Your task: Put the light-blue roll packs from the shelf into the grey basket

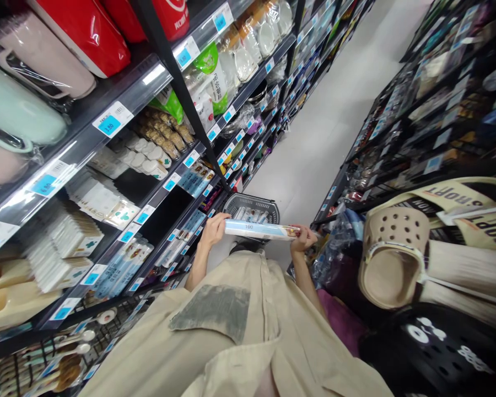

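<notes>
I hold a long, narrow white and blue box (258, 229) level in front of me, marked "100". My left hand (213, 229) is closed round its left end. My right hand (301, 239) is closed round its right end, where the box shows a coloured picture. Just beyond the box, on the floor, stands a dark shopping basket (251, 206) with several similar boxes inside. My beige shirt fills the lower middle of the view.
Dark shop shelves (119, 105) with blue price tags run along my left, stocked with packets, boxes and wooden spoons. On my right hang a beige clog (391, 259), a black clog (434, 347) and bags. A pale aisle floor (334, 110) stretches ahead.
</notes>
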`<state>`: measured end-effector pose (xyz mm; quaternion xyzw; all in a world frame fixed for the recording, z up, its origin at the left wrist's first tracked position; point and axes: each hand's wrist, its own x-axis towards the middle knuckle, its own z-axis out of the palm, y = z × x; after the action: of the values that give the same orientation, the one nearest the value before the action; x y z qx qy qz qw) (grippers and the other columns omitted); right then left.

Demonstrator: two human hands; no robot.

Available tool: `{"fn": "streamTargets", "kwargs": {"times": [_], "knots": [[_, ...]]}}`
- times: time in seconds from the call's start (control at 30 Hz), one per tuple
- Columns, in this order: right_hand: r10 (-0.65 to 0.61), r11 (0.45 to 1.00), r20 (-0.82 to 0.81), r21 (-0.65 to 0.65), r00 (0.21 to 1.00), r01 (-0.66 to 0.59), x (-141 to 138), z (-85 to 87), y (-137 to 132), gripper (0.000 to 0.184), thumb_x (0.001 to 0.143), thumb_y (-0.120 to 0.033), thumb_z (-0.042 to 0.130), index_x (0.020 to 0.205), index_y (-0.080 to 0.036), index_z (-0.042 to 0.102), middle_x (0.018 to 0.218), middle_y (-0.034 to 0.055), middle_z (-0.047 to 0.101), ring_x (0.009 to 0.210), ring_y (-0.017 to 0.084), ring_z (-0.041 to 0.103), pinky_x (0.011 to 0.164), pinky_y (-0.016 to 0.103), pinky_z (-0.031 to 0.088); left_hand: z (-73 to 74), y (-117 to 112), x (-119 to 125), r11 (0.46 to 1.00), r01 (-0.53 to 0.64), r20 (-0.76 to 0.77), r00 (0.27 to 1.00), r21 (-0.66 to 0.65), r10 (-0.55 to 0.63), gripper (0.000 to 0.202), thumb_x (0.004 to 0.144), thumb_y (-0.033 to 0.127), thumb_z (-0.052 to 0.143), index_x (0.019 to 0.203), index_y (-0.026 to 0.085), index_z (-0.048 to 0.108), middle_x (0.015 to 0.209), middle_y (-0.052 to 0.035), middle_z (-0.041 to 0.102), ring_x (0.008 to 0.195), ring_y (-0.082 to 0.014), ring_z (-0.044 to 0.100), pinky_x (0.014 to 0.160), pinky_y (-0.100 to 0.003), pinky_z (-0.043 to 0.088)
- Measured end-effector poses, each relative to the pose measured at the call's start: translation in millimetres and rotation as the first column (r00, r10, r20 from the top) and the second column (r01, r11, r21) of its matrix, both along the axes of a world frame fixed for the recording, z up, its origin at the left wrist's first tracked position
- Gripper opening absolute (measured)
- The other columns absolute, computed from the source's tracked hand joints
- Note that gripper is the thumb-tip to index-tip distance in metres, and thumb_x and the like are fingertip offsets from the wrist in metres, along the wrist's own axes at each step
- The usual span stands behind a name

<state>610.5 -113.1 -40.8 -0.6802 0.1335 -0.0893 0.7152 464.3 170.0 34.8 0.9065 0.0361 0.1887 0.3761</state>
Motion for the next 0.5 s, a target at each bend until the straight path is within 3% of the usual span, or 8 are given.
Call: {"fn": "streamTargets", "kwargs": {"times": [0.1, 0.27, 0.5], "knots": [[-0.012, 1.000, -0.004, 0.011, 1.000, 0.012, 0.1, 0.6, -0.1, 0.032, 0.072, -0.042, 0.054, 0.060, -0.016, 0.071, 0.058, 0.0077, 0.069, 0.055, 0.020, 0.062, 0.055, 0.029, 0.048, -0.7, -1.8, -1.7, 1.000, -0.009, 0.023, 1.000, 0.012, 0.009, 0.051, 0.110, 0.042, 0.033, 0.114, 0.017, 0.078, 0.105, -0.0137, 0.079, 0.098, -0.0246, 0.076, 0.086, -0.037, 0.057], [0.011, 1.000, -0.028, 0.023, 1.000, -0.010, -1.6, 4.1, -1.7, 0.033, 0.073, -0.042, 0.054, 0.063, -0.016, 0.071, 0.061, 0.0087, 0.071, 0.058, 0.019, 0.063, 0.056, 0.028, 0.049, -5.6, -6.9, 0.4, 0.993, -0.121, 0.091, 0.989, -0.003, 0.120, 0.058, 0.111, 0.040, 0.029, 0.103, 0.017, 0.081, 0.094, -0.0127, 0.080, 0.090, -0.0237, 0.077, 0.080, -0.036, 0.057], [0.002, 0.999, 0.002, 0.052, 1.000, -0.002, -3.3, 5.6, -2.1, 0.033, 0.074, -0.044, 0.055, 0.065, -0.017, 0.072, 0.062, 0.0063, 0.071, 0.056, 0.019, 0.065, 0.057, 0.029, 0.052, -10.1, -6.7, 1.7, 0.988, -0.155, 0.143, 0.978, -0.008, 0.154, 0.059, 0.112, 0.038, 0.029, 0.098, 0.018, 0.083, 0.090, -0.0107, 0.081, 0.083, -0.0218, 0.077, 0.077, -0.034, 0.056]]}}
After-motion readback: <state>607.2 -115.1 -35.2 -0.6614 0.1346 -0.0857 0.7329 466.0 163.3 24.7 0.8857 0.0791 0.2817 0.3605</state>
